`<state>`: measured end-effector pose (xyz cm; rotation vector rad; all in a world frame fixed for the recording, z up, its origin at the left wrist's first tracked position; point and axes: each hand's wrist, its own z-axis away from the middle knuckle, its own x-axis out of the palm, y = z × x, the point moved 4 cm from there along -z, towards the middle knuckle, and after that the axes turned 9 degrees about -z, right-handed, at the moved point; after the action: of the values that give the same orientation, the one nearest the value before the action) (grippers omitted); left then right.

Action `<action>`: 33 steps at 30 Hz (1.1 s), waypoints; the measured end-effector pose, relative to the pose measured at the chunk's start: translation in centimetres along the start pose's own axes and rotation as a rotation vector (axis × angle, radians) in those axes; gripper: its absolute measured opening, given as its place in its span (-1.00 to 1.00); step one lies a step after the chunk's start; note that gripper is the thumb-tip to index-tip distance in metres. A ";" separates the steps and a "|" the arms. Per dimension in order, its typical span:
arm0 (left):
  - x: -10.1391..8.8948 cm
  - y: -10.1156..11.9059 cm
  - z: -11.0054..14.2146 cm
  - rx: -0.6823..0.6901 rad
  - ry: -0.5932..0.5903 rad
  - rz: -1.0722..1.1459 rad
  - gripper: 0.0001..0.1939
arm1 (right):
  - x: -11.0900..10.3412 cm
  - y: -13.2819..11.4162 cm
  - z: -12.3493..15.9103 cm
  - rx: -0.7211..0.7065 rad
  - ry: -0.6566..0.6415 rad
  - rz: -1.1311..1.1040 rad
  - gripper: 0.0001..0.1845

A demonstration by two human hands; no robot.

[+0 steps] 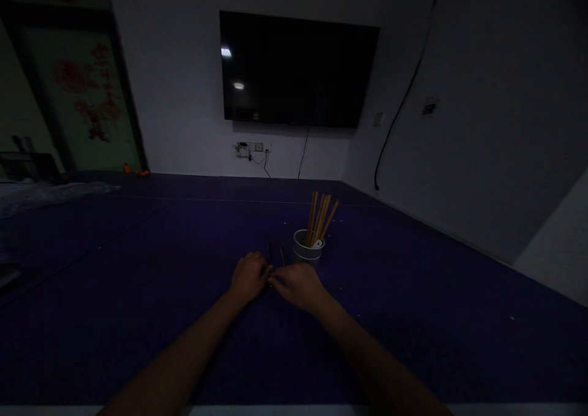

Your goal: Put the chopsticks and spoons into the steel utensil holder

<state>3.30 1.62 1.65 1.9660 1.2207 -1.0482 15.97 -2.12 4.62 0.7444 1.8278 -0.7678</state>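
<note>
Both of my hands rest together on a dark blue surface (138, 293). My left hand (248, 276) is curled, knuckles up, its fingertips meeting those of my right hand (296, 283), which is also curled. Two thin dark sticks (276, 253) stick out just beyond the fingers; in the dim light I cannot tell which hand grips them. Right behind my right hand stands a white cup (307, 248) holding several light wooden sticks (320, 217) that lean to the right.
A black wall screen (296, 68) hangs on the far wall above a socket strip (252, 149) with cables. A black cable (404, 97) runs down the right wall. Clutter lies at the far left edge (27, 183). The room is very dim.
</note>
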 end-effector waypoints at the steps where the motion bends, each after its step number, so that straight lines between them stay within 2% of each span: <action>1: 0.0 0.0 0.0 -0.014 0.006 -0.005 -0.76 | 0.2 0.0 0.0 0.003 -0.036 0.008 -0.68; 6: -0.2 -0.3 0.0 -0.071 0.018 -0.015 -0.74 | 0.9 -0.1 0.0 -0.028 -0.121 0.022 -0.71; 12: -0.1 -0.4 0.1 -0.077 0.029 -0.010 -0.74 | 1.4 -0.4 -0.1 -0.027 -0.183 0.063 -0.75; 18: 0.1 -0.5 0.0 -0.063 0.069 -0.031 -0.71 | 1.5 -0.6 -0.2 -0.031 -0.181 0.093 -0.75; 26: 0.0 -0.5 0.0 -0.073 0.053 -0.024 -0.68 | 1.2 -1.1 -0.2 -0.066 -0.168 0.131 -0.72; 33: -0.3 -0.7 -0.1 -0.112 0.090 0.119 -0.58 | 0.9 -1.1 0.0 -0.117 -0.092 0.151 -0.73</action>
<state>2.63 1.91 1.89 1.9907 1.1674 -0.8232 14.77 -2.65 3.98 0.7498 1.6974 -0.5827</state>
